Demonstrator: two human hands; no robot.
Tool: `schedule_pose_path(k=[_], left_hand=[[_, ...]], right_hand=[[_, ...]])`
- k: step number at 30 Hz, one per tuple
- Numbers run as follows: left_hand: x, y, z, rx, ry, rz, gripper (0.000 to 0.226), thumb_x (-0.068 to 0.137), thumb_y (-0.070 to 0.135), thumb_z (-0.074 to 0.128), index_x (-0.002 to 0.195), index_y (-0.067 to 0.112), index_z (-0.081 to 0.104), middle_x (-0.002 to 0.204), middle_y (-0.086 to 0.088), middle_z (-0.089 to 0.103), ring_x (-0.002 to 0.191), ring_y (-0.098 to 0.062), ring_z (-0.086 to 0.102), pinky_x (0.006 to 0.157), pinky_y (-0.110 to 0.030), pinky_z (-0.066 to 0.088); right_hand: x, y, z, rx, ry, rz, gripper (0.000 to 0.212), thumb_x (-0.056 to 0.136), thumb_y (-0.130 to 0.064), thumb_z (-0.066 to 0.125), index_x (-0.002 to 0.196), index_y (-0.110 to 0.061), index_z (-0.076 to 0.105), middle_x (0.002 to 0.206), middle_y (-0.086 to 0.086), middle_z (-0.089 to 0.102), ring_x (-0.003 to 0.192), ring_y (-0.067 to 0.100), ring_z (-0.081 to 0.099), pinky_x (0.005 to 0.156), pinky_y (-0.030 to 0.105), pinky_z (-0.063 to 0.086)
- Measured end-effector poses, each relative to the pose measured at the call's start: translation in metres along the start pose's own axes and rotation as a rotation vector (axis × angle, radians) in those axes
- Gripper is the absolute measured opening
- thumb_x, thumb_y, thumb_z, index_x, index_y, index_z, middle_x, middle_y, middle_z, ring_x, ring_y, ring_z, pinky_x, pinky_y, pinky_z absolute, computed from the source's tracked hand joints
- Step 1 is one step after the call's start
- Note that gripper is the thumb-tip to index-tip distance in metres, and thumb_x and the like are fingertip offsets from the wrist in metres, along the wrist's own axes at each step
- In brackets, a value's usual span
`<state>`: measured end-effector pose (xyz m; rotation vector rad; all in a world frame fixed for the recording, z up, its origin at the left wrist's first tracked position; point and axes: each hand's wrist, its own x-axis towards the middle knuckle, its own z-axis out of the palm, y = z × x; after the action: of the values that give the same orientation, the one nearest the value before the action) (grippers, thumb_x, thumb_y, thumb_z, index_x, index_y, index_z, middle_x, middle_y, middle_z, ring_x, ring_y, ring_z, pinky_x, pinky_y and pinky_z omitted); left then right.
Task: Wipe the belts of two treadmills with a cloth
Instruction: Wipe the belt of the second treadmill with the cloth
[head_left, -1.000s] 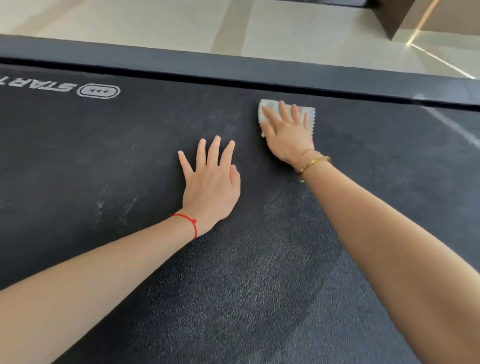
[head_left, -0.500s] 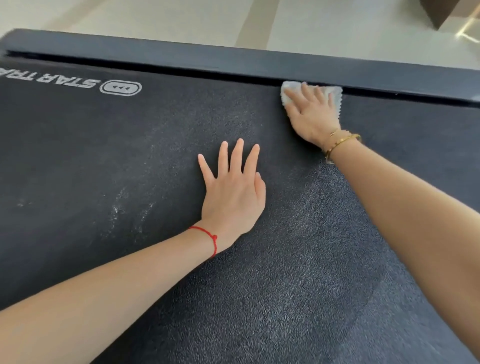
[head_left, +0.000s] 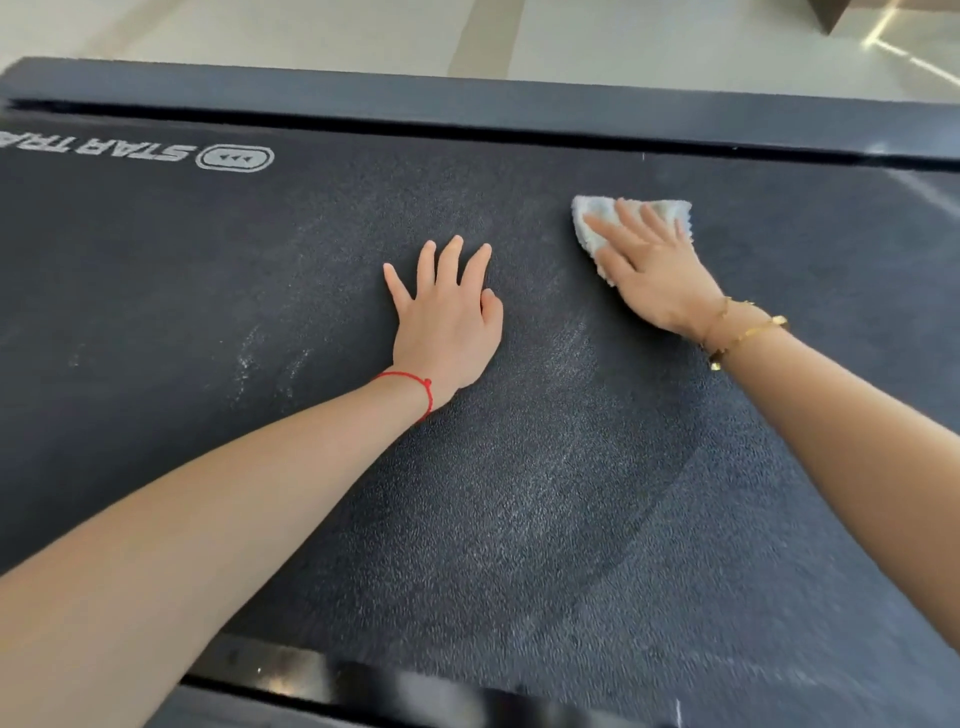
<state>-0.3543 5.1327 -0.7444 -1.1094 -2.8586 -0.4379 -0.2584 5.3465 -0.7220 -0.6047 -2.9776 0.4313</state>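
Change: since half a second ago the right hand and cloth have pulled back from the far rail toward the middle of the belt; the left hand has stayed planted.
Belt (head_left: 519, 519): dark textured surface filling most of the view, with pale dusty streaks at 9 o'clock of the left hand and a curved wipe mark at 5 o'clock of it.
Far rail (head_left: 467, 98): smooth black strip along the 12 o'clock edge of the belt, pale floor (head_left: 260, 26) beyond it.
Logo (head_left: 234, 157): white lettering and an oval badge, upside down to the viewer, at 10 o'clock.
Left hand (head_left: 447, 317): flat on the belt, palm down, fingers spread, holding nothing; red string (head_left: 415, 384) around the wrist.
Right hand (head_left: 654, 270): at 2 o'clock of the left, well apart from it, palm down with fingers spread, pressing the cloth against the belt; gold bracelet (head_left: 743, 332) on the wrist.
Cloth (head_left: 592, 218): small white rag under the right fingers, lying on the belt, just short of the far rail.
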Motion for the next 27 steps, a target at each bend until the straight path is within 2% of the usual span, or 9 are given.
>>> schedule_pose_path(k=[6, 9, 12, 14, 16, 20, 22, 24, 27], left_hand=[[-0.001, 0.001, -0.002, -0.034, 0.002, -0.012, 0.052, 0.101, 0.030, 0.031, 0.153, 0.025, 0.029, 0.161, -0.003, 0.021, 0.150, -0.026, 0.010, 0.116, -0.066, 0.002], [-0.002, 0.002, -0.004, -0.035, -0.001, -0.016, 0.052, 0.101, 0.030, 0.031, 0.153, 0.025, 0.030, 0.161, -0.003, 0.022, 0.150, -0.027, 0.010, 0.116, -0.066, 0.003], [-0.003, 0.003, -0.005, -0.031, 0.001, -0.014, 0.051, 0.102, 0.030, 0.031, 0.153, 0.025, 0.030, 0.161, -0.002, 0.022, 0.150, -0.026, 0.011, 0.117, -0.065, 0.002], [-0.004, 0.003, -0.006, -0.043, 0.001, -0.015, 0.051, 0.102, 0.029, 0.031, 0.153, 0.024, 0.030, 0.161, -0.003, 0.023, 0.150, -0.027, 0.011, 0.117, -0.065, 0.002], [-0.005, 0.004, -0.007, -0.046, 0.003, -0.011, 0.050, 0.102, 0.029, 0.032, 0.152, 0.024, 0.031, 0.161, -0.003, 0.024, 0.150, -0.028, 0.011, 0.117, -0.065, 0.002], [-0.007, 0.005, -0.009, -0.062, -0.003, -0.005, 0.050, 0.102, 0.027, 0.032, 0.152, 0.022, 0.032, 0.161, -0.005, 0.024, 0.150, -0.029, 0.011, 0.117, -0.065, 0.002], [-0.008, 0.004, -0.010, -0.065, -0.001, -0.002, 0.050, 0.102, 0.027, 0.032, 0.152, 0.022, 0.032, 0.161, -0.005, 0.024, 0.150, -0.029, 0.011, 0.117, -0.065, 0.003], [-0.009, 0.004, -0.010, -0.068, 0.000, 0.005, 0.050, 0.103, 0.027, 0.031, 0.152, 0.021, 0.032, 0.161, -0.005, 0.025, 0.150, -0.029, 0.012, 0.118, -0.063, 0.003], [-0.015, 0.002, -0.011, -0.070, -0.008, 0.027, 0.050, 0.103, 0.027, 0.032, 0.152, 0.020, 0.033, 0.161, -0.006, 0.024, 0.150, -0.028, 0.013, 0.119, -0.060, 0.004]], right_hand=[[-0.127, -0.051, 0.013, -0.005, -0.093, -0.281, 0.050, 0.106, -0.040, 0.021, 0.155, -0.033, 0.017, 0.164, -0.003, 0.012, 0.152, 0.021, 0.002, 0.123, 0.047, 0.000], [-0.146, -0.048, 0.011, 0.008, -0.110, -0.304, 0.050, 0.105, -0.040, 0.019, 0.155, -0.033, 0.018, 0.164, -0.004, 0.009, 0.152, 0.018, -0.001, 0.123, 0.043, -0.001], [-0.127, -0.037, 0.008, -0.052, -0.015, -0.169, 0.049, 0.106, -0.033, 0.026, 0.154, -0.026, 0.023, 0.162, 0.003, 0.018, 0.151, 0.021, 0.009, 0.122, 0.046, 0.005], [-0.120, -0.040, 0.011, -0.039, 0.039, -0.017, 0.047, 0.106, -0.031, 0.029, 0.153, -0.026, 0.028, 0.161, 0.005, 0.021, 0.149, 0.023, 0.011, 0.120, 0.045, 0.002], [-0.131, -0.055, 0.016, -0.010, 0.036, 0.020, 0.048, 0.106, -0.033, 0.028, 0.154, -0.029, 0.025, 0.162, 0.002, 0.018, 0.150, 0.024, 0.009, 0.120, 0.043, -0.002], [-0.201, -0.099, 0.029, -0.132, -0.052, -0.263, 0.052, 0.106, -0.041, 0.018, 0.156, -0.029, 0.015, 0.163, 0.003, 0.015, 0.151, 0.026, 0.006, 0.122, 0.048, 0.002], [-0.234, -0.118, 0.034, -0.069, -0.115, -0.364, 0.051, 0.106, -0.043, 0.018, 0.156, -0.031, 0.016, 0.164, 0.001, 0.012, 0.152, 0.024, 0.002, 0.122, 0.047, 0.000], [-0.250, -0.127, 0.035, -0.015, -0.179, -0.397, 0.050, 0.106, -0.043, 0.019, 0.155, -0.036, 0.016, 0.165, -0.003, 0.005, 0.152, 0.020, -0.003, 0.123, 0.045, -0.002], [-0.240, -0.116, 0.027, -0.048, -0.180, -0.384, 0.051, 0.105, -0.043, 0.016, 0.155, -0.035, 0.012, 0.165, -0.004, 0.002, 0.152, 0.016, -0.006, 0.123, 0.041, -0.004]])
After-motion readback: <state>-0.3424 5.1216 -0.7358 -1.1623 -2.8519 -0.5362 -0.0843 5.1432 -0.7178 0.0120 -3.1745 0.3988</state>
